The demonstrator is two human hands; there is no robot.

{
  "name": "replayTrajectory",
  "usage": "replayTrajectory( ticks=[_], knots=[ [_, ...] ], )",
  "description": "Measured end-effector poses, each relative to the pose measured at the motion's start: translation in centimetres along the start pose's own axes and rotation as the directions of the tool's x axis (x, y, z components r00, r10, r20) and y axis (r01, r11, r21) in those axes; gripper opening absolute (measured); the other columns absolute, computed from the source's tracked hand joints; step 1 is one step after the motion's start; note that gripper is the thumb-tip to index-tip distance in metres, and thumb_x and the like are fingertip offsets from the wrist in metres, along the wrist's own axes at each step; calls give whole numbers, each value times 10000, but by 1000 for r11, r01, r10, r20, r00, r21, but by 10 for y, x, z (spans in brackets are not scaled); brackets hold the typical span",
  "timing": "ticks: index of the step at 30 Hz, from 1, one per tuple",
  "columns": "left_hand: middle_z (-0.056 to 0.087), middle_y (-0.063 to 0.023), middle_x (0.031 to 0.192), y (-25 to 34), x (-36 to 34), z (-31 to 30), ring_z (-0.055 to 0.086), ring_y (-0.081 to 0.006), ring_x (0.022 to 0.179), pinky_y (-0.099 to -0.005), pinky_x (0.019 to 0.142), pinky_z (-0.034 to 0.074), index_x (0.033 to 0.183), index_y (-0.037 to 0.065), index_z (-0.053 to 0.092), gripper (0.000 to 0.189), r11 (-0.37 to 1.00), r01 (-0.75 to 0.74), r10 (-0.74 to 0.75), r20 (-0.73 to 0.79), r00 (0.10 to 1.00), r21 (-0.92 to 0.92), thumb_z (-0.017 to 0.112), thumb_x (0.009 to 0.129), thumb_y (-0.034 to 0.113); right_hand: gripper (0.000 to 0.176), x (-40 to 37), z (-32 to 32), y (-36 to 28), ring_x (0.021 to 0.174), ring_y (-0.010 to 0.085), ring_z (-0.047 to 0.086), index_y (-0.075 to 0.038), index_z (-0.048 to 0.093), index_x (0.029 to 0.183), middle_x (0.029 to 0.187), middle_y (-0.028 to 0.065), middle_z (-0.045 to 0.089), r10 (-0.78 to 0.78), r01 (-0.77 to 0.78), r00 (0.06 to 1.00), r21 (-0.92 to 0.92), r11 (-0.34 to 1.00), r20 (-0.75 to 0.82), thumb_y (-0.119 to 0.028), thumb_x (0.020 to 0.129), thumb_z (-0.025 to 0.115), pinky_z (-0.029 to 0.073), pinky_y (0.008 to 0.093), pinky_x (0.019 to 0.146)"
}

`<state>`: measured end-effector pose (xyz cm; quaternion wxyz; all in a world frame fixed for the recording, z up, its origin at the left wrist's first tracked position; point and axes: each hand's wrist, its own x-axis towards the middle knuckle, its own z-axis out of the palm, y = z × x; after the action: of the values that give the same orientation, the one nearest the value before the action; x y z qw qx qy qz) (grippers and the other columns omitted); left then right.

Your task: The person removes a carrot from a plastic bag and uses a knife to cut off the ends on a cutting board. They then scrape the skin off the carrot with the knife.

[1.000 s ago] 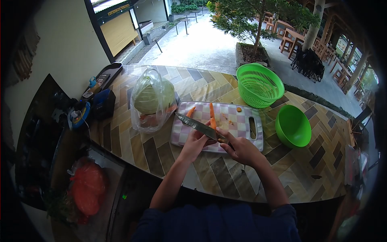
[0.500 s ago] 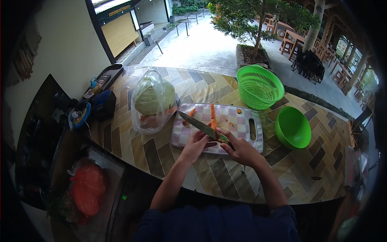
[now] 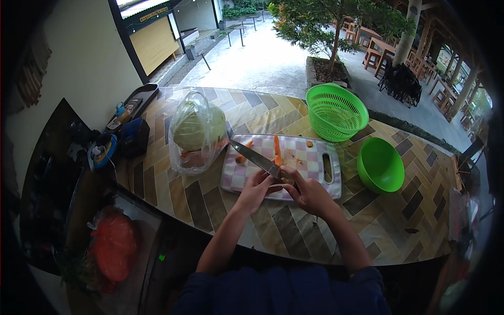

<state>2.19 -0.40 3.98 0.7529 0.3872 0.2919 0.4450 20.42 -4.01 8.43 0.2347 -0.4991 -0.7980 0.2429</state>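
A large knife (image 3: 255, 158) points up and to the left over the checkered cutting board (image 3: 231, 176). My right hand (image 3: 310, 197) is wrapped round its handle, which the fingers mostly hide. Close beside it, my left hand (image 3: 256, 190) has its fingers bent together near the base of the blade; what they hold, if anything, is hidden. Orange carrot pieces (image 3: 277, 149) lie on the board beyond the blade, with a small round slice (image 3: 309, 144) near the top edge.
Left of the board stands a clear plastic bag (image 3: 197, 131) with a cabbage. A green basket (image 3: 337, 113) and a green bowl (image 3: 380, 165) are on the right. A red bag (image 3: 115, 244) lies low on the left.
Both hands have drawn closer together round the knife's handle end. The green bit that showed between them is now hidden.
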Motion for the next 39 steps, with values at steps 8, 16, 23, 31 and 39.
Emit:
replayTrajectory(
  ticks=[8, 16, 23, 31, 39],
  knots=[
    [578, -91, 1102, -9, -1, 0, 604, -212, 996, -331, 858, 522, 1209, 11, 471, 282, 998, -57, 57, -15, 998, -28, 481, 942, 101, 499, -1, -6, -5, 644, 427, 587, -203, 260, 1354, 674, 213, 594, 23, -23, 999, 12, 1000, 25, -253, 919, 499, 428, 490, 564],
    [560, -87, 1142, -6, -3, 5, 596, -175, 999, -282, 835, 503, 1269, 18, 422, 323, 996, -73, 74, -2, 997, 51, 447, 952, 72, 518, -2, -2, 6, 620, 413, 589, -190, 249, 1358, 628, 205, 577, -24, 23, 1000, 48, 999, 7, -279, 916, 504, 421, 484, 541],
    [574, -68, 1136, -5, -3, -2, 594, -161, 998, -288, 823, 501, 1245, 34, 458, 302, 998, -49, 47, 37, 998, 47, 461, 955, 115, 492, -3, -14, -3, 796, 427, 612, -211, 273, 1377, 831, 235, 638, 54, -69, 991, 120, 990, 119, -237, 932, 482, 460, 463, 689],
    [585, -45, 1126, 0, -8, 6, 593, -124, 984, -260, 806, 497, 1249, 41, 470, 303, 991, -41, 35, 52, 998, 125, 454, 959, 129, 462, 1, -13, -4, 791, 420, 619, -188, 297, 1356, 819, 230, 635, 79, -90, 992, 112, 990, 103, -236, 935, 478, 465, 450, 689],
    [572, -26, 1136, 4, -11, 7, 586, -116, 985, -250, 809, 482, 1351, 85, 380, 390, 998, -22, 22, -4, 1000, 51, 433, 968, 136, 483, -3, -15, 0, 855, 415, 620, -184, 265, 1381, 866, 247, 645, -5, -23, 993, 235, 972, 119, -282, 948, 454, 450, 437, 754]
  ],
)
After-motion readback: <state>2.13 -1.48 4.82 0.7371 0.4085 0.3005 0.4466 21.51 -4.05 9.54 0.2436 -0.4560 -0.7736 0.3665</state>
